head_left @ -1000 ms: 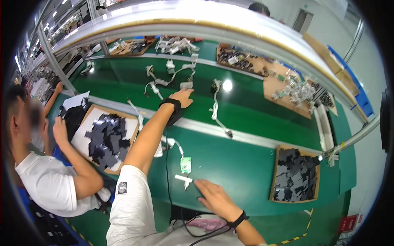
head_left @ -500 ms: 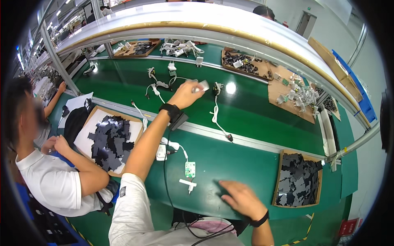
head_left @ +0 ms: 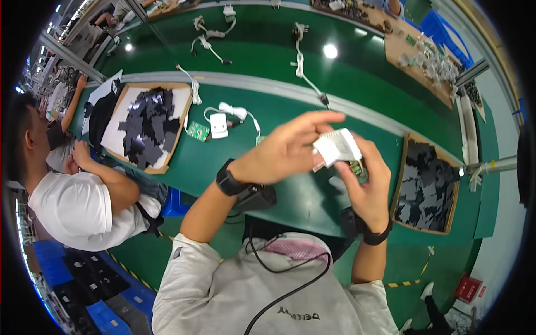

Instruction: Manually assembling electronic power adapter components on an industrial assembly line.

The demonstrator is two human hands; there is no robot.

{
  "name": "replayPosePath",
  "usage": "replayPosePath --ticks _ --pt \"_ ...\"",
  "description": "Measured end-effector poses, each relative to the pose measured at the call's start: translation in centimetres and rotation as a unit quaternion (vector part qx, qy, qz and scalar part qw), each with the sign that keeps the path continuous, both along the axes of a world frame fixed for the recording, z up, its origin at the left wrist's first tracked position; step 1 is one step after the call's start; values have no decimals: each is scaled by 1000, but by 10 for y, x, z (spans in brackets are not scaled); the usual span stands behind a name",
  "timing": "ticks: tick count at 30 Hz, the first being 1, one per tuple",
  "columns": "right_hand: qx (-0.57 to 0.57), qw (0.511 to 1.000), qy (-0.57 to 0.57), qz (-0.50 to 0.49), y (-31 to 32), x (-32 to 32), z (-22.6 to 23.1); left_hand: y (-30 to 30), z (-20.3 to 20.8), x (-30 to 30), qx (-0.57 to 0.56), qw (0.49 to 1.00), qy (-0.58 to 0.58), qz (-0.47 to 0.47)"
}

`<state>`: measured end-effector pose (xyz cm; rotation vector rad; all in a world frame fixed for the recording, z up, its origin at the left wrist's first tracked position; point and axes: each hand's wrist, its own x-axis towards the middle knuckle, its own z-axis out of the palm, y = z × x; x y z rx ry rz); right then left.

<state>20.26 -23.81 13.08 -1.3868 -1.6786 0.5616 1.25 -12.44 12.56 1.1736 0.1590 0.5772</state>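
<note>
Over the bench, my two hands meet around a white charger casing (head_left: 337, 146). My left hand (head_left: 282, 149), slightly blurred, pinches the casing's left side, its upper fingers stretched over it. My right hand (head_left: 369, 181) is closed around a small green circuit board (head_left: 358, 169), its thumb under the casing and its fingers at the casing's right. Whether board and casing are joined cannot be made out. Left of my hands lie a white charger with a coiled cable (head_left: 219, 126) and another green circuit board (head_left: 198, 131).
A cardboard tray of dark flat pieces (head_left: 400, 206) stands at the right, a similar tray (head_left: 174, 146) at the left beside a seated co-worker (head_left: 84, 201). Beyond a metal rail (head_left: 368, 119), white cables (head_left: 300, 61) lie on the green surface. Small white parts (head_left: 427, 70) are heaped at the far right.
My left hand has come back from the far green surface to meet my right hand, which rose from the bench. The view has tilted downward. The right hand now holds a circuit board.
</note>
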Motion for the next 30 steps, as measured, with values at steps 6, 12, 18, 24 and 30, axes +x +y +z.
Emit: replayPosePath --ticks 6,12,18,24,30 --pt "-13 992 -109 -65 -17 5 -23 -13 -55 22 80 986 146 -30" --pt "-17 979 -151 -136 -26 3 -35 -5 -65 42 247 950 189 38" --pt "-17 973 -194 -122 -29 18 -37 2 -56 28 125 974 189 -21" --pt "-1 986 -113 -122 -36 10 -36 11 -64 22 66 995 55 -44" --pt "17 993 -18 -116 -36 1 -28 8 -60 13 32 998 -50 -26"
